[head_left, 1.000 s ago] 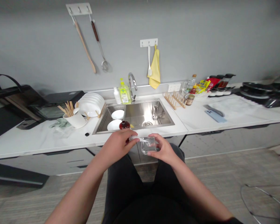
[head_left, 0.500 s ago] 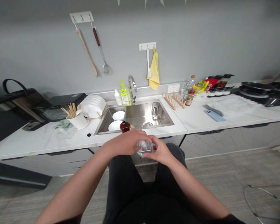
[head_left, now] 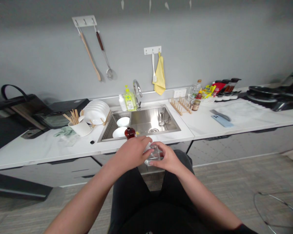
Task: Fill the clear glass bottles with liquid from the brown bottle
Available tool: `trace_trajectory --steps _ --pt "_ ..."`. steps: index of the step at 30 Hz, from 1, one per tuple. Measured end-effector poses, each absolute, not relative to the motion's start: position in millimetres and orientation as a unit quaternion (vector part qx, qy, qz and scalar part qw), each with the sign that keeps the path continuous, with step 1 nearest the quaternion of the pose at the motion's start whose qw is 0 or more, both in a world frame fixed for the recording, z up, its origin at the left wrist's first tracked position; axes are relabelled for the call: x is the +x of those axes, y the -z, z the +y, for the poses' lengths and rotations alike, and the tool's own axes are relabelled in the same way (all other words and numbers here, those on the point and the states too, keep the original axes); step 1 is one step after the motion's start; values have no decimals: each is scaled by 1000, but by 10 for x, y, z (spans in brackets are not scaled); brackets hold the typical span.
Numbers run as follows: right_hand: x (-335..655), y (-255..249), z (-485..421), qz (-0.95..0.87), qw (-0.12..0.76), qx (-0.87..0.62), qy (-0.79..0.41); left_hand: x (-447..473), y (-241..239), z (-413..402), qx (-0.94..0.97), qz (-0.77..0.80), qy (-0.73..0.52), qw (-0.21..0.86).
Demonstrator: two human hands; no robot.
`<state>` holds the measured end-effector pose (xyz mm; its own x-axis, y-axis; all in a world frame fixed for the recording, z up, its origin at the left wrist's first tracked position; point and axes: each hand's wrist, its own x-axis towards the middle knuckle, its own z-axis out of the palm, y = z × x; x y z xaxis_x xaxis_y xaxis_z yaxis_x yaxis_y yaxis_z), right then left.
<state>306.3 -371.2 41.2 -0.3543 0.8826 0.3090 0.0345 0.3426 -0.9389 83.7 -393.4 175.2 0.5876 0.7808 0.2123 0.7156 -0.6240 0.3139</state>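
My left hand (head_left: 132,152) is closed, its fingers curled toward the rim of a small clear glass (head_left: 153,156). A dark red round-topped bottle (head_left: 130,132) sticks up just behind that hand and seems gripped in it. My right hand (head_left: 168,158) cups the glass from the right, fingers wrapped around it. Both hands meet in front of my body, just before the front edge of the white counter (head_left: 200,128). The inside of the glass is hidden by my fingers.
A steel sink (head_left: 158,118) holds two white bowls (head_left: 119,131) below a tap (head_left: 136,91) and a soap bottle (head_left: 129,99). Stacked plates (head_left: 96,110), a cup of chopsticks (head_left: 79,125) and a green cloth (head_left: 64,131) sit left. A wooden rack (head_left: 182,104), jars, a phone (head_left: 222,121) and pans (head_left: 271,96) sit right.
My hands have closed together around the glass; the left hand slid right over its rim. The view shifted slightly, and the clear strip seen between the hands earlier is no longer visible.
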Motion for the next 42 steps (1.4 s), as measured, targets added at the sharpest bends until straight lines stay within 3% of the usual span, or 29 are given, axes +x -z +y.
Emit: trace_trajectory --steps 3,10,18,22,36,42 --pt "3053 -442 -3737 -686 454 -337 -459 863 -1739 -4042 908 368 -144 137" --pt "3044 -412 -3759 -687 441 -348 -461 857 -1733 -4077 895 430 -82 89" --pt "3068 -419 -3766 -690 443 -345 -458 854 -1741 -4013 918 384 -97 27" --pt "3089 -413 -3766 -694 440 -341 -458 797 -1760 -3994 937 317 -121 80" --pt "3091 -365 -3740 -684 436 -334 -480 769 -1658 -3913 921 364 -125 67" --pt "3180 -332 -3674 -651 387 -252 -603 706 -1670 -3868 946 281 -104 125"
